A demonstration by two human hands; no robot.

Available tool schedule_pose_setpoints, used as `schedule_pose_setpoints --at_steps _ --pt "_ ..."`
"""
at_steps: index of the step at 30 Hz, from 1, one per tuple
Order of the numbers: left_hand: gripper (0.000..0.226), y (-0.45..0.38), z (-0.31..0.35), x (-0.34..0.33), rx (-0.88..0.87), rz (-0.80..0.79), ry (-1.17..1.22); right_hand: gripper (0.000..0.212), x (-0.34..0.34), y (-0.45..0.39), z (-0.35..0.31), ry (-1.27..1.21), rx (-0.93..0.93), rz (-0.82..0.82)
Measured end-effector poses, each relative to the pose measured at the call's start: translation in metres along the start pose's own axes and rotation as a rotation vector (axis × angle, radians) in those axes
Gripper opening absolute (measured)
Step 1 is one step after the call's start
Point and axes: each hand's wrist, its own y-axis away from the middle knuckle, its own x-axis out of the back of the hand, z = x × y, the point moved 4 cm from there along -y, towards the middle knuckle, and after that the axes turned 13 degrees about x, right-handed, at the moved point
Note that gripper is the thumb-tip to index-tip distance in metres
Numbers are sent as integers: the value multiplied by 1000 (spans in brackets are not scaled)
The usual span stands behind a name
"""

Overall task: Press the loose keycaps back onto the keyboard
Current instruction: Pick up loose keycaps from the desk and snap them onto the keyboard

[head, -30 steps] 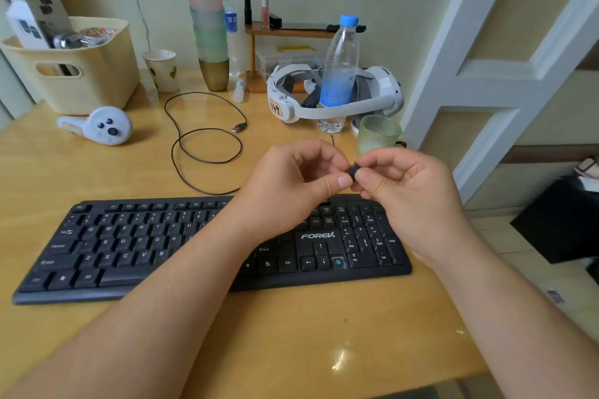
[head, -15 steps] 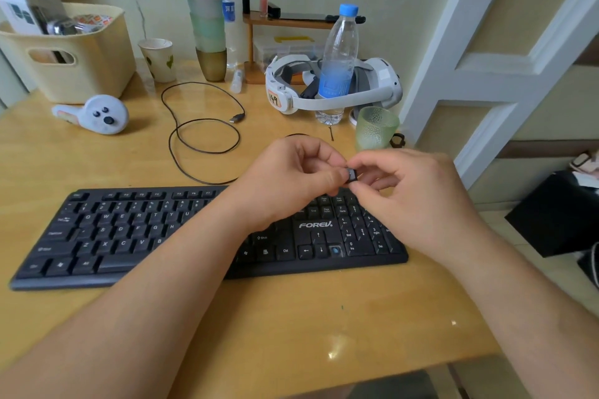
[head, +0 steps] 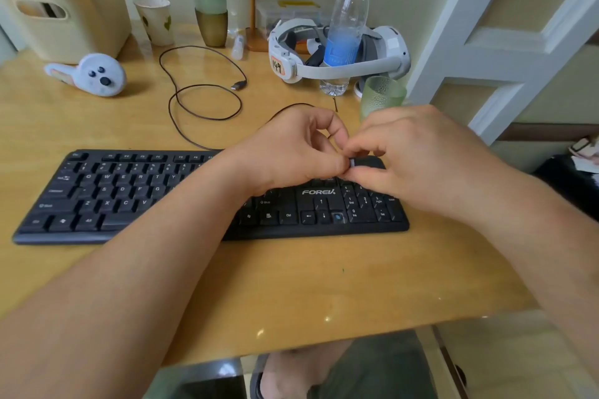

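Note:
A black keyboard [head: 129, 194] lies across the wooden desk [head: 291, 285]. One socket in its arrow cluster [head: 337, 216] shows a bluish open switch with no cap. My left hand [head: 291, 152] and my right hand [head: 418, 155] meet just above the keyboard's upper right part. Between their fingertips they pinch a small black keycap [head: 352, 162], mostly hidden by the fingers. Both forearms cover the middle of the keyboard.
Behind the hands stand a green textured cup [head: 381, 95], a water bottle [head: 345, 26] and a white headset [head: 340, 52]. A looped black cable [head: 201, 84], a white controller [head: 94, 74], a paper cup [head: 155, 19] and a beige basket [head: 64, 6] sit further left.
Both hands have come down toward the keyboard's upper right part, still pinching the keycap between them. The camera has tilted down a little.

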Motion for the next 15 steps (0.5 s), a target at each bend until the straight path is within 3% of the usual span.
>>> schedule_pose_setpoints --at_steps 5,10,15 --pt "27 1 -5 6 71 -78 -146 35 -8 9 0 -89 -64 -30" --pt "22 -8 -12 23 -5 206 -401 38 -32 27 -8 -188 -125 -114" --pt "21 -9 -12 22 -72 277 -455 40 -42 31 -16 -220 -145 -120"
